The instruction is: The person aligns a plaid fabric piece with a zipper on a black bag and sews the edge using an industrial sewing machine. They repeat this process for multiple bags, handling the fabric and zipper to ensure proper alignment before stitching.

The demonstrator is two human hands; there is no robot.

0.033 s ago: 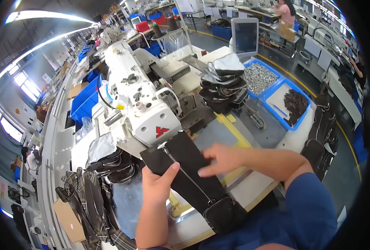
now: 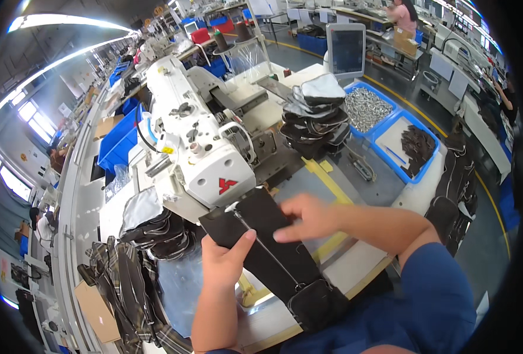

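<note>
A long black fabric panel (image 2: 267,245), with a silver zipper (image 2: 271,255) running lengthwise, lies slanted in front of me. At its near end is a rounded black pocket piece (image 2: 316,304). My left hand (image 2: 223,259) grips the panel's left edge, thumb on top beside the zipper; its other fingers are hidden underneath. At the right edge is my right hand (image 2: 308,219), slightly blurred, its thumb over the fabric and apart from the bent fingers. The panel's far end reaches the front of a white sewing machine (image 2: 211,171).
Stacks of dark pieces with silvery lining stand right (image 2: 317,118) and left (image 2: 152,221) of the machine. Blue trays hold metal rings (image 2: 367,111) and dark strips (image 2: 418,150). Plaid fabric (image 2: 126,289) hangs at left. A screen (image 2: 346,52) stands behind; people work farther off.
My right hand has shifted slightly left, in against the panel's right edge. The left hand keeps its hold, and the panel has barely moved.
</note>
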